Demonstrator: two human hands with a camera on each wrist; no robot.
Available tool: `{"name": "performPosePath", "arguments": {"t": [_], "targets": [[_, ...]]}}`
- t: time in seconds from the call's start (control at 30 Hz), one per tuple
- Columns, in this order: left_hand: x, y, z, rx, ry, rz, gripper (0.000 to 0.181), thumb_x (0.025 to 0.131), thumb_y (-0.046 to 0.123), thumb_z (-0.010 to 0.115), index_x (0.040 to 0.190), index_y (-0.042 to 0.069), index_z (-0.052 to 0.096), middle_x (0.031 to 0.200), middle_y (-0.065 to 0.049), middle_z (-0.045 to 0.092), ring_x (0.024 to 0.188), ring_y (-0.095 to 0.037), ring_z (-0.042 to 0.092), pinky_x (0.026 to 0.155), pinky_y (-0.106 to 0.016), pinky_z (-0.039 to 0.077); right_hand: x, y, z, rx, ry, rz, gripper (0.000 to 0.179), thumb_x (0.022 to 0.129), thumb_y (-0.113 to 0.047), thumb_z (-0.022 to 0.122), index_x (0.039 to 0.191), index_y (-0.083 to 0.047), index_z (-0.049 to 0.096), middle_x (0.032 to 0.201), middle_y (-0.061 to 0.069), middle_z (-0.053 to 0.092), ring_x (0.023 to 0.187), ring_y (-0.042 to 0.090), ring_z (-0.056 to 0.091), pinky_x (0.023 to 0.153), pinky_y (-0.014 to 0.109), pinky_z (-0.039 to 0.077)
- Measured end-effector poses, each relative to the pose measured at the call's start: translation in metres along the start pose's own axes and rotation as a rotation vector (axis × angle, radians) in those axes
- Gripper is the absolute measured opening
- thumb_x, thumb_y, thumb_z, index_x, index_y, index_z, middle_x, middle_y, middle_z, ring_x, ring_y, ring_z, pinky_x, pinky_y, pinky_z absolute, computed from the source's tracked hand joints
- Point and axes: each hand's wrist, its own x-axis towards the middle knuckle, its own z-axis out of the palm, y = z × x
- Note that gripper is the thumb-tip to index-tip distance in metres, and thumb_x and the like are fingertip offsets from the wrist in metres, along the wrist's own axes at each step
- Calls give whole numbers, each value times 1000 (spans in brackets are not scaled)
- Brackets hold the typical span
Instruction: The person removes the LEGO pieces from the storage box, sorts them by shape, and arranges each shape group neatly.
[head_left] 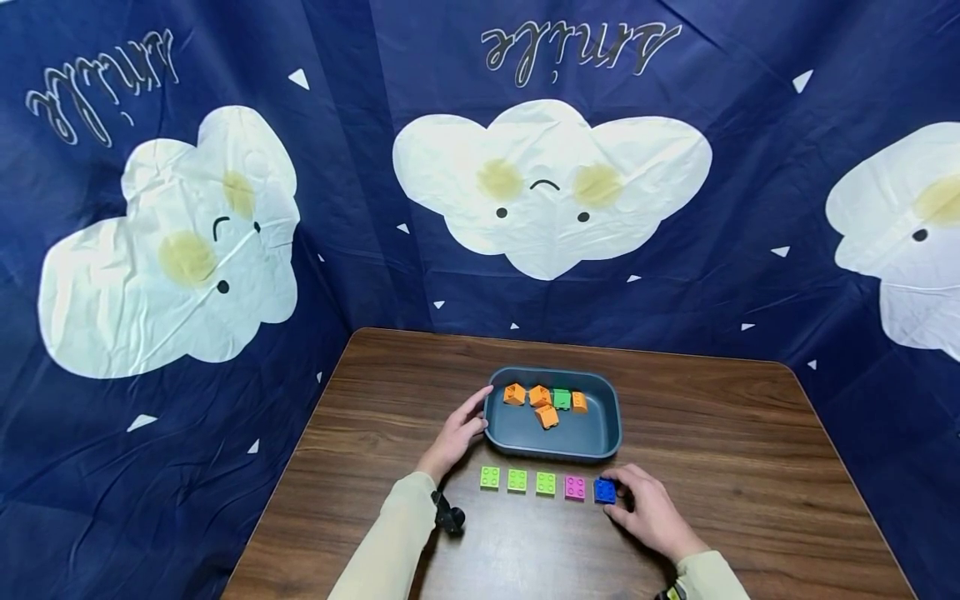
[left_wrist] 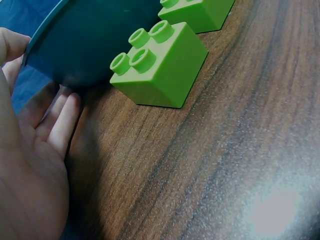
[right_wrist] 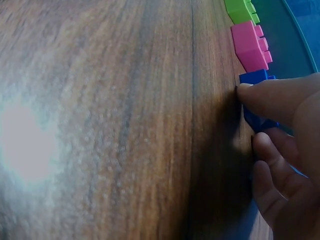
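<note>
My right hand (head_left: 648,508) pinches a blue toy building brick (head_left: 604,491) at the right end of a row of bricks on the table. In the right wrist view the thumb (right_wrist: 270,97) lies against the brick's near side. A pink brick (head_left: 575,487) sits left of it, followed by several lime-green bricks (head_left: 546,483). With fingers extended, my left hand (head_left: 456,435) touches the left end of a dark teal tray (head_left: 553,454). In the left wrist view, fingertips are right at the tray's rim (left_wrist: 42,35), close to a lime-green brick (left_wrist: 160,70).
Inside the tray lie several orange bricks (head_left: 547,417) and a green brick (head_left: 561,399), toward its back. The wooden table (head_left: 720,433) stands against dark blue curtains (head_left: 360,167) printed with white clouds.
</note>
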Motion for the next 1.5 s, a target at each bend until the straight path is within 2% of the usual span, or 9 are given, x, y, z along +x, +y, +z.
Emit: {"name": "performPosePath", "arguments": {"t": [0.27,0.53,0.73,0.87,0.97,1.17,1.33,1.5], "targets": [[0,-1,0,-7,-1,-8,65,103,4,51,162,29,43,168,-11,36,151,-32,40,117,-49,42,-5,1,-11,-13,-11,45,51,73,-14,95,120,-8,74,105,-4,67,87,6,62,75,27,56],[1,0,-1,3,-2,12,65,102,3,51,163,25,42,168,-15,37,149,-35,42,116,-49,44,-4,-8,-37,-80,75,17,57,75,-18,95,124,-2,72,112,4,71,91,12,68,78,34,60],[1,0,-1,5,1,1,66,102,3,51,163,26,42,168,-15,36,149,-35,43,115,-50,44,7,-25,-54,-94,141,-24,55,78,-13,93,127,-4,71,114,4,69,90,16,67,73,35,61],[1,-1,-1,11,-1,1,65,102,5,51,163,26,42,168,-15,37,148,-36,44,115,-50,45,20,-35,-58,-88,190,-84,53,80,-12,91,128,-6,70,114,4,68,89,13,66,70,32,61],[1,-2,-2,18,-5,7,65,102,5,52,163,25,42,168,-16,36,149,-36,42,116,-51,43,33,-40,-59,-78,199,-112,51,82,-12,90,129,-7,69,115,5,68,91,16,67,71,34,62],[0,1,-1,28,5,-1,65,102,5,52,162,29,43,167,-13,38,150,-33,42,117,-51,42,62,-47,-55,-65,144,-125,50,87,-16,87,132,-5,68,121,9,67,90,21,66,73,38,61],[-2,2,0,27,4,6,65,102,5,51,163,26,41,168,-14,37,150,-34,41,117,-51,42,88,-49,-46,-53,39,-112,55,88,-18,86,138,-7,66,126,9,67,100,23,69,85,42,62],[-3,3,0,18,1,0,65,102,5,50,164,26,40,168,-12,36,150,-31,41,116,-49,43,108,-55,-37,-20,-68,-71,54,91,-21,84,140,-9,65,127,9,65,108,30,70,90,46,61]]}}
